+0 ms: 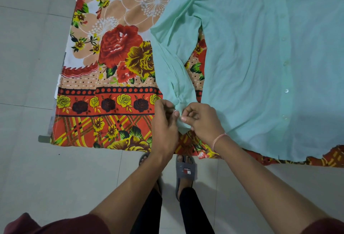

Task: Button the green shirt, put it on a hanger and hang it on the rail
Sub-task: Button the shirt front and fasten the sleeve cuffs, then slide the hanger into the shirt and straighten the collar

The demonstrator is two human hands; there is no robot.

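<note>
A pale green shirt [251, 57] lies flat, front up, on a flowered sheet, its button placket [284, 77] running down the right side with the buttons closed. One sleeve [173, 62] bends down toward me. Both hands pinch the cuff [181, 122] at the sleeve's end: my left hand [163, 122] holds it from the left, and my right hand [202, 120] from the right, fingertips meeting on the cloth. No hanger or rail is in view.
The flowered sheet [111, 66] in red, yellow and peach covers a low surface. Grey floor tiles [28, 66] lie to the left and below. My feet in grey slippers [186, 170] stand at the sheet's near edge.
</note>
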